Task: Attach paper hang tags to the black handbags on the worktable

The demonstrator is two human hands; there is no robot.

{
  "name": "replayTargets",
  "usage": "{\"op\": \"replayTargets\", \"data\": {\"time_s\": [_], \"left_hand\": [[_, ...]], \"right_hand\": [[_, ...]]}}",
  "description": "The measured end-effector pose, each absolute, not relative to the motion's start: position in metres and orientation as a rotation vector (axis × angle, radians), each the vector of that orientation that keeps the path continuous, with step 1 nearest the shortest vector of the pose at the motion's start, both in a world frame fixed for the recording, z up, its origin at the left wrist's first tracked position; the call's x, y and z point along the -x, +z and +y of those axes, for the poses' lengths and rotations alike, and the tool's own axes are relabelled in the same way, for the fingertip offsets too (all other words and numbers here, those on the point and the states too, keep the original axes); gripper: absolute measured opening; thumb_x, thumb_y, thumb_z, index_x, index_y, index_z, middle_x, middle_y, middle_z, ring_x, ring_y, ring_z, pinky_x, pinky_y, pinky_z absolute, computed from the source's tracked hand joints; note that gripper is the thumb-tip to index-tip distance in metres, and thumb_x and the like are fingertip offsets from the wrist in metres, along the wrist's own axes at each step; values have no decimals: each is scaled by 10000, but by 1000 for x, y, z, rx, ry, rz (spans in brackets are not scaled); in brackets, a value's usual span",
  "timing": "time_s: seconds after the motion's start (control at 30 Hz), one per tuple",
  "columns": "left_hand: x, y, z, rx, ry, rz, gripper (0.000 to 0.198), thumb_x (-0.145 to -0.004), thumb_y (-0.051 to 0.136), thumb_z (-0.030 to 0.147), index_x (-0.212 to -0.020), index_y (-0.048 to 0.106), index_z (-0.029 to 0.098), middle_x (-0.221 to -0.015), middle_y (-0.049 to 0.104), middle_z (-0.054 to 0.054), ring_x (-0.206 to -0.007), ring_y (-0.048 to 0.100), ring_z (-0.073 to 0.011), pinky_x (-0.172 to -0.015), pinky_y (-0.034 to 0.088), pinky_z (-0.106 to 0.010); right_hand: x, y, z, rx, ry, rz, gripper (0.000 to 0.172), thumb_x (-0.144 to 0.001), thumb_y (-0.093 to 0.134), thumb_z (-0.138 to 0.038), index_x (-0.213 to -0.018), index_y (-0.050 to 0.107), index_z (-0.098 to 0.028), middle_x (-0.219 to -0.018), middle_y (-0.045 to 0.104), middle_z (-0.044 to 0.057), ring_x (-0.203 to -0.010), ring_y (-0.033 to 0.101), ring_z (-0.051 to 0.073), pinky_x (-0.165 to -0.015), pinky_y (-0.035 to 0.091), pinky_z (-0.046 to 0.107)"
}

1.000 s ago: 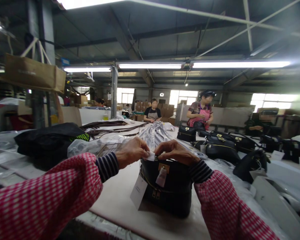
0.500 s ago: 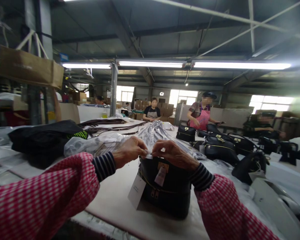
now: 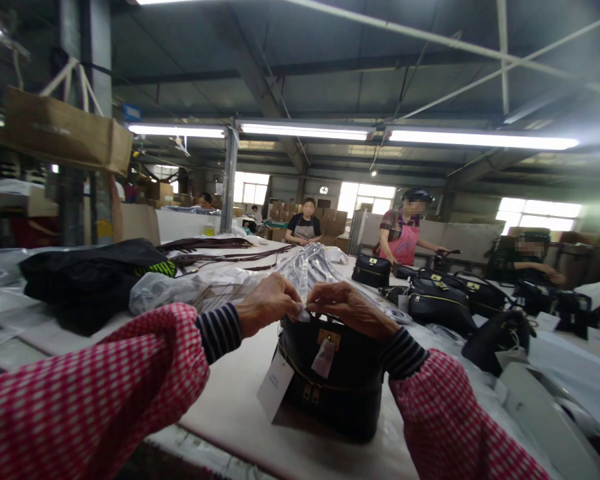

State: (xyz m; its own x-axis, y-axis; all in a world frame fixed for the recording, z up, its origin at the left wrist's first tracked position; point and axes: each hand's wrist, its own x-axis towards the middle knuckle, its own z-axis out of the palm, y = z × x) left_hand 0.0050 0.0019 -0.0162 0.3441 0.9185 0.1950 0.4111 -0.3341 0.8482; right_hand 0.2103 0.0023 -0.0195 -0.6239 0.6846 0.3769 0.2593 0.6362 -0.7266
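A black handbag [image 3: 333, 383] stands upright on the table before me, with a gold clasp [image 3: 329, 339], a wrapped tab hanging from it and two zipper pulls. A white paper tag [image 3: 275, 389] hangs at its left side. Above the bag's top edge, my left hand [image 3: 273, 303] pinches a small piece of whitish, translucent wrapping [image 3: 304, 313] between thumb and fingers. My right hand [image 3: 351, 307] is closed on the same piece from the other side, its fingertips almost meeting the left ones. The bag's handle is mostly hidden behind my hands.
Clear plastic strips [image 3: 310, 263] lie beyond the bag. A black cloth bag [image 3: 95, 277] and plastic wrap are on the left. More black handbags [image 3: 440, 300] crowd the right side, where a person in a pink apron [image 3: 403, 243] stands. Brown straps [image 3: 220, 245] lie farther back.
Both hands stay at the bag's top; the left has shifted slightly right, and the whitish piece looks more bunched between the fingertips. The person in the pink apron has lowered a hand toward the bags.
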Motion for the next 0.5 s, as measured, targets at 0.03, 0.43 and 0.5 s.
{"op": "replayTargets", "data": {"time_s": [0.03,0.43,0.5], "left_hand": [[-6,-15,0,-1899,915,1162,83,-593,702,166,-644,746,117,-575,669,-40,-565,557,-133,-500,325,-226],[-5,-15,-2,-1779,877,1100,131,-575,716,168,-694,742,119,-471,495,51,-448,324,-61,-451,196,-219],[-6,-15,-5,-1777,874,1093,130,-591,724,188,-703,742,123,-480,516,45,-448,340,-64,-454,205,-220]], "right_hand": [[-210,-19,2,735,848,-2198,356,-843,718,-492,-885,716,-138,-827,655,29,-771,572,150,-743,444,278],[-204,-16,4,818,793,-2184,391,-828,704,-506,-787,730,-117,-683,607,2,-650,497,117,-621,382,250],[-204,-17,6,808,821,-2169,382,-823,708,-497,-783,729,-117,-680,610,2,-652,506,117,-620,389,247]]}}
